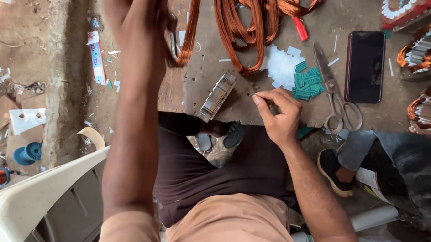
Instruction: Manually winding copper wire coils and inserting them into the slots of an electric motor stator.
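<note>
My left hand point(142, 16) is raised at the top of the view, closed around a bundle of copper wire loops point(243, 34) that hangs over the brown work board point(253, 112). My right hand point(280, 116) rests at the board's near edge, thumb and forefinger pinched together; nothing shows between them. A ribbed metal piece point(218, 96) lies on the board between my two arms. White paper slips point(280, 64) and green slips point(307, 83) lie just beyond my right hand.
Scissors point(336, 100) and a dark phone point(365, 65) lie right of the slips, with a red-handled tool point(299, 28) farther back. Copper-wound motor cores point(421, 52) sit at the right edge. Another person's jeans leg and shoe point(333, 172) are at lower right. A white plastic chair point(41, 198) stands at lower left.
</note>
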